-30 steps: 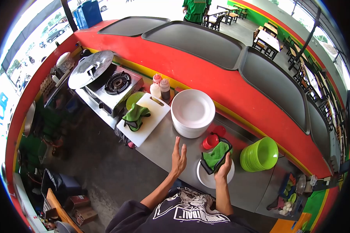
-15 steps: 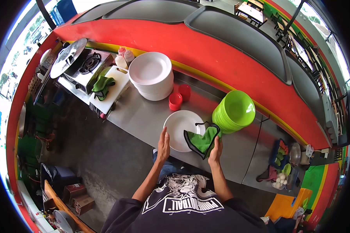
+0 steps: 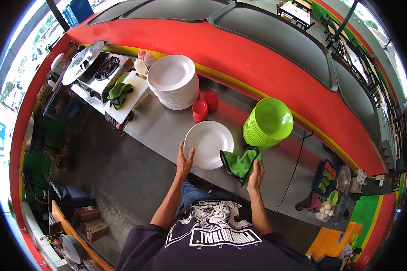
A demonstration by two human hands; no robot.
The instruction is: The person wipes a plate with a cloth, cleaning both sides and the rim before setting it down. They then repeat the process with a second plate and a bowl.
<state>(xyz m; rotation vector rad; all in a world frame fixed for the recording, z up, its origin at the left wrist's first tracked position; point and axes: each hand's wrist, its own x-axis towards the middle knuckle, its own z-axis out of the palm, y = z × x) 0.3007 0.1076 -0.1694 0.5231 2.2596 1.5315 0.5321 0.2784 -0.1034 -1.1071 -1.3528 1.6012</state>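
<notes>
A white plate (image 3: 208,143) lies on the steel counter in front of me. My left hand (image 3: 184,162) is open at its left rim, thumb apart from the fingers. To the right of the plate, my right hand (image 3: 256,176) grips a green cloth (image 3: 240,165) with black edging. The cloth hangs over the counter, its left corner close to the plate's rim. Just behind the cloth rises a stack of lime-green bowls (image 3: 270,124). Two red cups (image 3: 200,110) stand beyond the plate.
A tall stack of white plates (image 3: 173,81) stands at the back left, beside a white cutting board (image 3: 127,97) with another green cloth (image 3: 119,93). Farther left is a gas stove (image 3: 106,70). Eggs (image 3: 324,210) and a blue vegetable crate (image 3: 324,178) are at right.
My right hand has drawn the green cloth off the plate, to the right and toward me. My left hand's fingers have spread at the plate's left rim. The view has shifted slightly.
</notes>
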